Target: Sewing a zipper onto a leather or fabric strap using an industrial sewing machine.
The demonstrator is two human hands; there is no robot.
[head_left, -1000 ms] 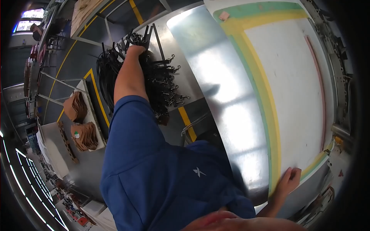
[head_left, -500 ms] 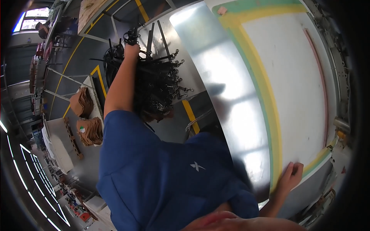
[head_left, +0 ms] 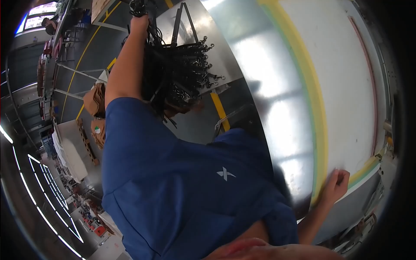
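Note:
At the far left, my left hand is closed on a bunch of black straps, with dark loops rising above its fingers. Below and beside it lies a thick pile of black straps on a metal table, with metal snap hooks along their right ends. My right hand rests at the near edge of a white board bordered with yellow and green tape. Its fingers are curled, and nothing shows in them.
A shiny metal surface runs between the strap pile and the taped board. A thin reddish strip lies along the board's far side. Brown stacked pieces sit at left. Yellow floor lines show below.
My left hand has moved farther out toward the top with the straps in it. The whole view has shifted slightly. My right hand stays at the board's edge.

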